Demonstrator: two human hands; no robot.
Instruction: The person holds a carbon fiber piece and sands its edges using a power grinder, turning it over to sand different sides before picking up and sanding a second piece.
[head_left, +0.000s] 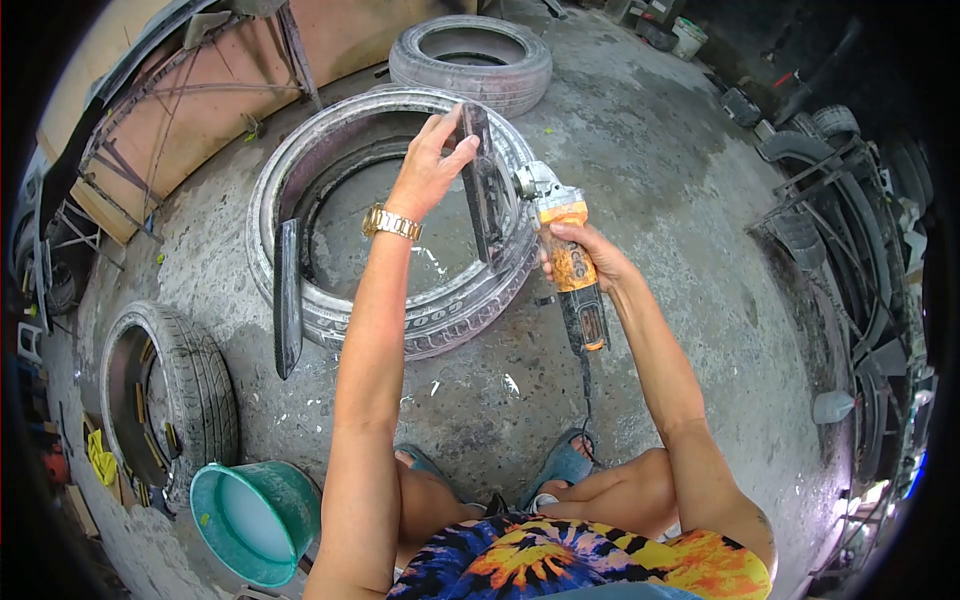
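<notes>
Nearby, left of my feet (pixel 570 463), the green bucket (pixel 302 490) stands on the floor (pixel 690 200); a black strip (pixel 288 310) rests at the left edge of the big tyre (pixel 425 322); my right hand (pixel 597 257) wraps round the orange grinder (pixel 573 268), beside the dark panel (pixel 478 185) at the tyre's right edge; my left hand (pixel 432 165) pinches that panel's far end; beyond lies the rear tyre (pixel 470 80)
</notes>
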